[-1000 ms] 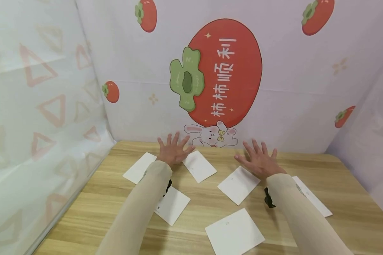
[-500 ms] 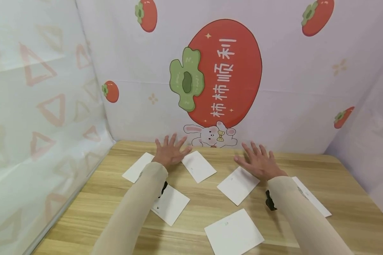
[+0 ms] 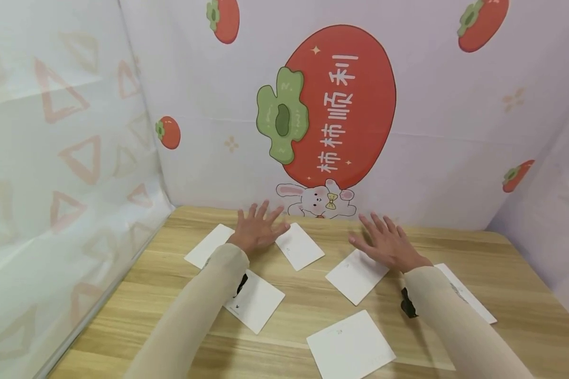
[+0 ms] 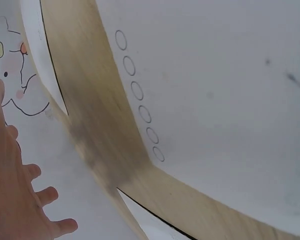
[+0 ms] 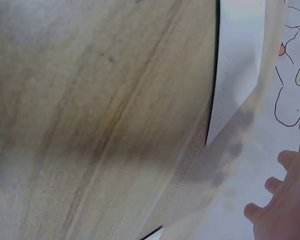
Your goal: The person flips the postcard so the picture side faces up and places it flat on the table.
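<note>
Near the desk's far edge (image 3: 336,232), your left hand (image 3: 256,230) and right hand (image 3: 386,245) spread fingers wide, empty; one white card (image 3: 357,277) lies just nearside of the right.

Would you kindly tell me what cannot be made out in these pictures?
- Head view: near-left card, partly hidden by the left sleeve.
- Head view: rightmost card, partly hidden by the right sleeve.
- Head view: print on the front card, too small to read.
- Right wrist view: right hand, cut off by the picture's edge.
</note>
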`<state>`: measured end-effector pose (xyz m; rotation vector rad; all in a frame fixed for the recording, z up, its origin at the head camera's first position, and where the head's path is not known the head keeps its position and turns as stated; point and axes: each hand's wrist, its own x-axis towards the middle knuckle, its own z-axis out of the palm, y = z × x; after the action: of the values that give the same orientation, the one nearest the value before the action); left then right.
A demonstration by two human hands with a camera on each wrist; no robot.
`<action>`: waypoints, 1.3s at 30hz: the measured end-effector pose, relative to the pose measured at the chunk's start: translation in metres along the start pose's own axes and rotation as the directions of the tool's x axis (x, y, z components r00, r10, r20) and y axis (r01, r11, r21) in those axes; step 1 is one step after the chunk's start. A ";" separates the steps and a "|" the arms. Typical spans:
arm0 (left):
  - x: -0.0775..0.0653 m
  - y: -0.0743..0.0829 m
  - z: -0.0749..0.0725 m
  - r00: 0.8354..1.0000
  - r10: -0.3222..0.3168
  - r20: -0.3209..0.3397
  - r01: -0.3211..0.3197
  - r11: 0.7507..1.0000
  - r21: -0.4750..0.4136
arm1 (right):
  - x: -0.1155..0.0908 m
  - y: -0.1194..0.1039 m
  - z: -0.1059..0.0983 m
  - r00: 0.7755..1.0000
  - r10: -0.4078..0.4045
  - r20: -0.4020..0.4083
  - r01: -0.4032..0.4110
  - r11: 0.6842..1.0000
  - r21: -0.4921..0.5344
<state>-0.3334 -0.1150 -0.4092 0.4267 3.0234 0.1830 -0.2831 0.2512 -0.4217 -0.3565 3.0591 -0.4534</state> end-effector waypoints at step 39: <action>-0.030 0.021 0.016 0.976 0.219 -0.001 -0.219 0.975 0.045 | -0.028 0.007 0.008 0.975 -0.218 -0.040 0.219 0.976 0.021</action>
<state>-0.2969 -0.1015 -0.4206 0.7656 2.9855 0.1301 -0.2568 0.2618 -0.4311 -0.6953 3.0591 -0.5118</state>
